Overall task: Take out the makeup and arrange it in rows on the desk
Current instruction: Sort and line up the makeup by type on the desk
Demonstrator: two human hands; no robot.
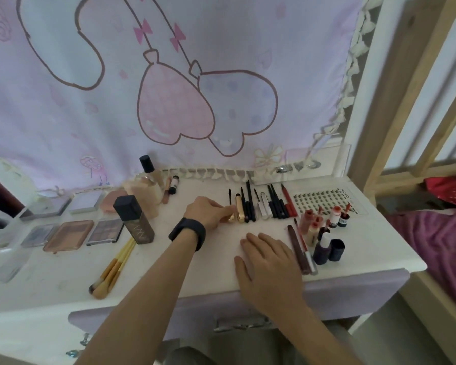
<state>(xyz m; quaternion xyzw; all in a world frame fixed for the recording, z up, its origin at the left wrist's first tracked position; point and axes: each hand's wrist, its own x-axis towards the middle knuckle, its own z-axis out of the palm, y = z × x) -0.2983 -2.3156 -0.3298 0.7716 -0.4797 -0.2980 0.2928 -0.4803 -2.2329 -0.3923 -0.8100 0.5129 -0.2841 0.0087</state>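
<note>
- Head view, looking down on a white desk [63,288] set against a pale curtain [63,114] printed with heart-shaped balloons.
- The left hand [208,210], with a black band [187,233] on its wrist, is seen at the centre of the frame; its fingers are curled and pinched on the near end of a gold tube [239,208].
- The gold tube lies at the left end of a row of slim black pencils and wands [250,204], just right of the left hand.
- Further right in the same row, more black pencils [275,205] and a red pencil [288,204] are laid side by side.
- The right hand [267,259] is laid flat on the desk at lower centre, fingers straight and slightly spread, with nothing held.
- A tray of false lashes [324,200] is placed right of the pencils.
- Below it, small lip tubes [313,223] are grouped together, with a dark bottle [322,250] and its separate dark cap [336,250] near the desk's right edge.
- A long brown pencil [299,250] is laid between the right hand and the dark bottle.
- At centre left, flat palettes [71,235] are set out in two rows.
- A tall dark square bottle [137,219] stands right of the palettes, with a pale bottle with a black cap [145,184] behind it.
- Wooden-handled brushes [113,270] lie together in the lower left.
</note>
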